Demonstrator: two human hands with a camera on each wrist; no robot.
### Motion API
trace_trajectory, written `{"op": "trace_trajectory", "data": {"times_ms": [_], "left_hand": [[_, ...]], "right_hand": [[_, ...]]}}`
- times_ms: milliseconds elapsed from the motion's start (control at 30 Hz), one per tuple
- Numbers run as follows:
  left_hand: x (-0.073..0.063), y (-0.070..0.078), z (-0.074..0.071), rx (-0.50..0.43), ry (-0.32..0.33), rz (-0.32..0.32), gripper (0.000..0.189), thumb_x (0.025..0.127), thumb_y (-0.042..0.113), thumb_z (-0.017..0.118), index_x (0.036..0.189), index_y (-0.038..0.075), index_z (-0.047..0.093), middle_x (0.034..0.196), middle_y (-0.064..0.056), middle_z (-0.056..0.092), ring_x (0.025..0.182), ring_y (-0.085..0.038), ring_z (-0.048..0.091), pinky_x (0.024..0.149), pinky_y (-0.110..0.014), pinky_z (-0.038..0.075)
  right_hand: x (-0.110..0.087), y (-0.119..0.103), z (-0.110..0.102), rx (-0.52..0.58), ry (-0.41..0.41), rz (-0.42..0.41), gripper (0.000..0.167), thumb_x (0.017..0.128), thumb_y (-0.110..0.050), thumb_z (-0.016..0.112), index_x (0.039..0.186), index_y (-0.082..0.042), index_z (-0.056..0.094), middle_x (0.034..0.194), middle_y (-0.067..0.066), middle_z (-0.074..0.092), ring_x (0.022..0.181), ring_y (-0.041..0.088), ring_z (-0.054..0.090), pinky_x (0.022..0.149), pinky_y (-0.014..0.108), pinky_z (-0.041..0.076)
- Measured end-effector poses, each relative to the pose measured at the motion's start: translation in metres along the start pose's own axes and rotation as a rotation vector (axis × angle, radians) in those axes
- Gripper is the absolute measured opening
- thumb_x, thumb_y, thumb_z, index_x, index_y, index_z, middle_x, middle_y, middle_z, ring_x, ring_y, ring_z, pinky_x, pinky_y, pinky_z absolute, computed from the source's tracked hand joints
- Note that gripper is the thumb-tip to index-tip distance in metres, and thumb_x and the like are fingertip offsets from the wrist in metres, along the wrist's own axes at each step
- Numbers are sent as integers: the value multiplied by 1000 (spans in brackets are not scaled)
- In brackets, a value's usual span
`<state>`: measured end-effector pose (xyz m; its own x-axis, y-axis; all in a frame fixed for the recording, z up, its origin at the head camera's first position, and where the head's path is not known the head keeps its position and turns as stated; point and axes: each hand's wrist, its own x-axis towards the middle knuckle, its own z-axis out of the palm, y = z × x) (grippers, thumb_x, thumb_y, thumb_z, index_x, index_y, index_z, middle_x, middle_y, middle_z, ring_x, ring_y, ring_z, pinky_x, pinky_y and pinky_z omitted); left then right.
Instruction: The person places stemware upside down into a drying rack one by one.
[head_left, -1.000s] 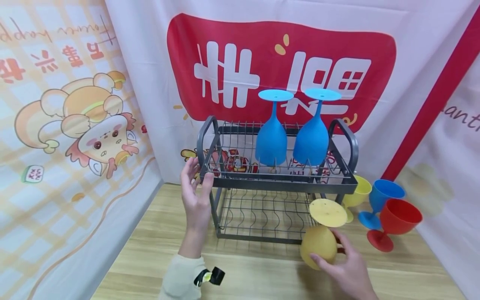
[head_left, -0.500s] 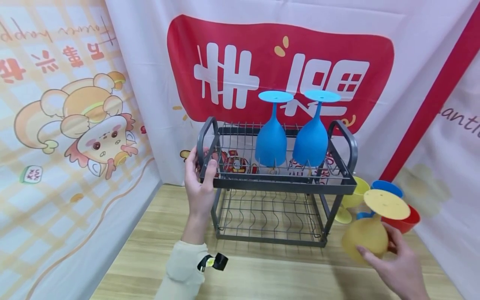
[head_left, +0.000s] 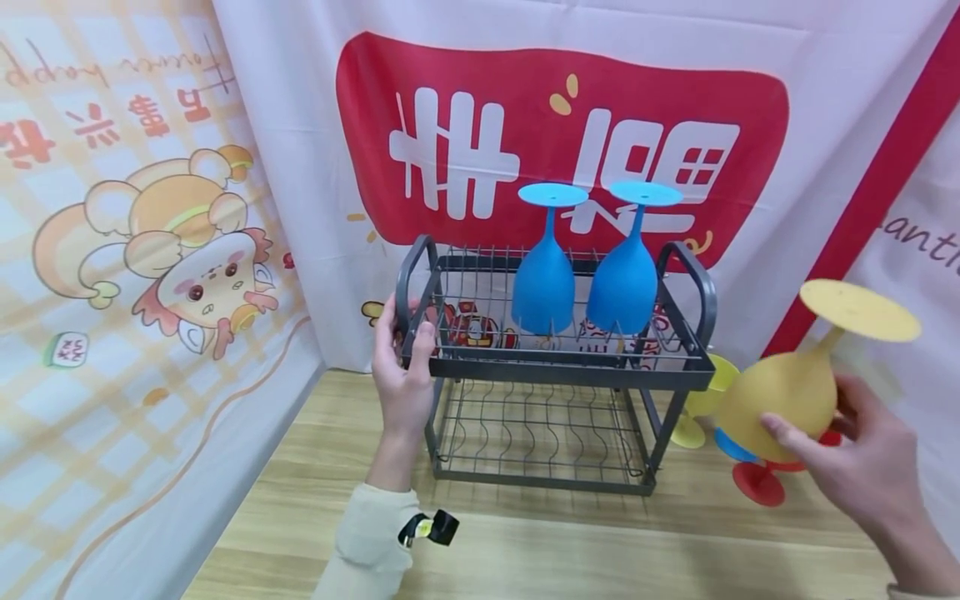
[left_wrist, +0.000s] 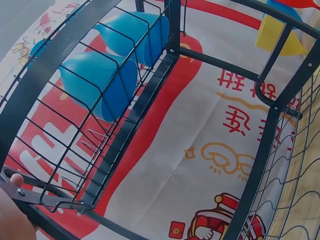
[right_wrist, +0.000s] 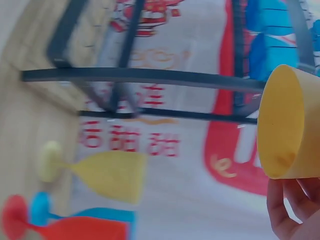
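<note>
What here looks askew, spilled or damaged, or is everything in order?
No spill or damage shows. The held yellow goblet tilts, base upward, but the right hand grips it, so that is not strange. One oddity: the cartoon print at far left appears upside down.

- In front of me is a tabletop [head_left: 540, 550] with pale, streaky wood on it.
- A dark rack [head_left: 562, 373] stands on it, in the middle of what I see.
- My rack has a top shelf [head_left: 487, 367] of thin wires and a bottom shelf [head_left: 540, 482] of wavy wires.
- Two blue cups [head_left: 543, 287] sit upside down on the top shelf, side by side, toward my right.
- Past the rack's right side, I see a yellow cup [head_left: 708, 398] standing upright on the tabletop.
- Near it stand a blue cup [head_left: 733, 446], mostly hidden from above, and a red cup [head_left: 759, 485], closer to me.
</note>
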<state>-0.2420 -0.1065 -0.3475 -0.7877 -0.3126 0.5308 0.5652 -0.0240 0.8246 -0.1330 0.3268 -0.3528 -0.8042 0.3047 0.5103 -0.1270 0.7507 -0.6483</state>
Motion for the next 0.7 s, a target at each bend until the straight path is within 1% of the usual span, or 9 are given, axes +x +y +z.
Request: {"op": "trace_trajectory", "data": {"times_ms": [67,233,300,500,600,700], "left_hand": [[0,0,1,1,5,1,55,106,19,59,159,21,45,151,-12,60,135,-26,62,108,-25,55],[0,-1,1,6,12,16,55,106,18,58,159,20,45,150,-14,60,134,-25,62,106,-23,55],[0,-2,1,13,11,19,55,106,18,59,159,20,45,150,-13,60,134,-23,62,107,-23,55],[0,-2,1,26,7,16,55,106,20,59,159,22,45,151,-10,60,134,-19,62,108,-26,54],[0,-1,1,31,9,11,55,106,20,59,159,22,45,151,-9,60,134,-18,61,108,-26,54],[-1,-1,1,33,5,9,56,106,20,59,160,21,44,151,-8,61,134,-17,61,108,-25,54]], "right_hand": [[9,-13,-7,7,5,-27,73,90,-17,83,151,0,47,138,30,57,93,-19,43,78,-8,35],[29,-42,-22,6,10,-97,72,89,-14,82,151,1,47,135,30,57,92,-17,44,77,-7,35],[36,-52,-26,-1,2,-111,73,89,-15,82,151,-1,47,135,30,57,91,-18,44,75,-7,35],[49,-75,-26,-11,-36,-155,76,88,-20,84,153,-4,49,136,29,59,93,-17,45,74,-7,36],[54,-83,-25,2,-30,-195,75,86,-19,85,151,-4,51,134,27,60,95,-14,47,74,-6,37],[58,-88,-25,22,-20,-200,74,87,-19,85,152,-5,51,136,26,60,95,-14,48,74,-6,38]]}}
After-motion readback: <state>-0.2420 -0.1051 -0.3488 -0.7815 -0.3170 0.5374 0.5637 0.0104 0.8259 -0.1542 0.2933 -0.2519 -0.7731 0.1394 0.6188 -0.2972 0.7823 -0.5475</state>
